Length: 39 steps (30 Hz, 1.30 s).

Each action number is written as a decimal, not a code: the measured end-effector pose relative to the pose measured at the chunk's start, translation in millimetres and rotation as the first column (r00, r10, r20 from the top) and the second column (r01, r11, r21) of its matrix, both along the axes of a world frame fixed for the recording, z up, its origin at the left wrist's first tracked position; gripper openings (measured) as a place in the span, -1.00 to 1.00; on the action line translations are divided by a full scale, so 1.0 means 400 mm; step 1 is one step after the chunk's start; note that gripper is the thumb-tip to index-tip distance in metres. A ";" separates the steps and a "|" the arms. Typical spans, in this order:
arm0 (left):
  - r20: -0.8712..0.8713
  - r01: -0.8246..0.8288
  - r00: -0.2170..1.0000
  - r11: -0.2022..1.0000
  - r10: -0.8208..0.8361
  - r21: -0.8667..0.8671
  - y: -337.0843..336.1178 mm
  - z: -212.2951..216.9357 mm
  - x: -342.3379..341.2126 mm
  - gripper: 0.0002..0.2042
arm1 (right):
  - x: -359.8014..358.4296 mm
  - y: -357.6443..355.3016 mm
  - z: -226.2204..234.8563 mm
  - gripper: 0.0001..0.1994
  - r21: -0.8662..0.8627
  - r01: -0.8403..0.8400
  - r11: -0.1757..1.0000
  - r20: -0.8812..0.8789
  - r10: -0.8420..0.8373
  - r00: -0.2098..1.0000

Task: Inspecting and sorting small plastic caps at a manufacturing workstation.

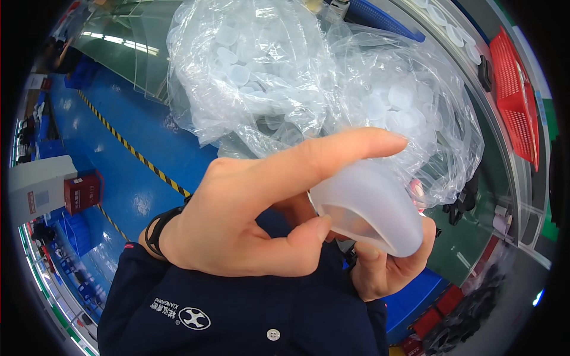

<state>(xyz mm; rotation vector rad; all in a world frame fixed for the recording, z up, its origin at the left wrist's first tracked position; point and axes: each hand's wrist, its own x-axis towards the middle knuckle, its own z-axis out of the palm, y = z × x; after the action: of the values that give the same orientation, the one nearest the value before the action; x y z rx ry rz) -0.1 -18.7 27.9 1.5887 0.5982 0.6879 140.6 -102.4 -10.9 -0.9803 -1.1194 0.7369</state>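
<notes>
A frosted, translucent cup-shaped piece [380,204] with a curved opening is held close in front of my chest, tilted. My left hand [255,213] has its thumb against the near left edge of the piece, its index finger stretched out above it; the other fingers are partly hidden behind. My right hand [398,267] grips the piece from below at its right end, thumb at the near rim and a finger round the outer side. Beyond my hands lie clear plastic bags, one on the left [255,65] and one on the right [415,101], with many similar frosted pieces inside.
The bags rest on a green tabletop [457,240]. A red perforated basket [513,98] stands at the right, a blue tray [386,18] at the back. More frosted pieces [454,32] line a shelf at the far right. Yellow-black tape [127,145] crosses the blue floor, near a red box [83,193].
</notes>
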 end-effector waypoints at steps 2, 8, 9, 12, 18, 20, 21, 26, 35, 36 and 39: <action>0.043 0.034 0.998 0.995 -0.039 0.098 0.010 -0.015 -0.005 -0.47 | 0.001 -0.008 -0.002 -0.66 -0.015 -0.003 1.000 -0.076 0.002 0.997; 0.030 0.086 0.994 0.943 -0.101 0.323 0.025 -0.013 -0.016 -0.48 | 0.007 -0.016 -0.021 -0.67 -0.001 -0.082 0.997 -0.147 0.081 0.986; -0.046 0.106 0.994 0.923 -0.096 0.369 0.026 -0.006 -0.017 -0.48 | 0.008 -0.022 -0.020 -0.67 -0.021 -0.069 0.997 -0.140 0.065 0.988; -0.056 0.059 0.998 0.945 -0.043 0.322 0.020 -0.010 -0.031 -0.51 | 0.002 -0.026 -0.013 -0.67 -0.048 -0.053 0.997 -0.158 0.045 0.986; -0.152 -0.234 0.969 0.914 0.193 -0.331 0.022 -0.041 -0.094 -0.66 | 0.022 -0.028 -0.018 -0.66 -0.012 -0.098 0.995 -0.271 0.091 0.958; -0.243 -0.396 0.909 0.882 0.338 -0.255 0.025 -0.082 -0.157 -0.73 | 0.018 -0.028 -0.018 -0.65 -0.037 -0.119 0.992 -0.281 0.104 0.954; -0.243 -0.393 0.910 0.884 0.335 -0.254 0.030 -0.099 -0.190 -0.73 | 0.016 -0.028 -0.015 -0.65 -0.039 -0.095 0.995 -0.284 0.081 0.955; -0.731 -0.732 0.453 0.681 0.511 0.021 0.031 -0.215 -0.388 -0.78 | -0.001 -0.007 -0.017 -0.64 -0.009 -0.076 0.997 -0.360 0.068 0.931; -0.239 -0.471 0.861 0.882 0.450 -0.035 -0.020 -0.124 -0.184 -0.60 | -0.012 0.003 -0.016 -0.63 0.003 -0.081 0.997 -0.152 0.080 0.985; -0.009 -0.394 0.914 0.884 0.405 -0.252 -0.036 -0.093 -0.140 -0.57 | -0.008 0.005 -0.013 -0.65 -0.012 -0.083 0.996 -0.091 0.082 0.992; 0.219 -0.145 0.952 0.945 0.215 -0.294 -0.022 -0.052 -0.066 -0.56 | -0.008 0.006 -0.013 -0.67 -0.029 -0.059 0.998 0.008 0.059 0.998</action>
<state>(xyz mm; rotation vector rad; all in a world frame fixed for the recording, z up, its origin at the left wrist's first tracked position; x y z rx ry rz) -26.5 -27.5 7.1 1.1765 0.6287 0.8866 137.5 -100.1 -16.2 -0.9790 -1.1520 0.7986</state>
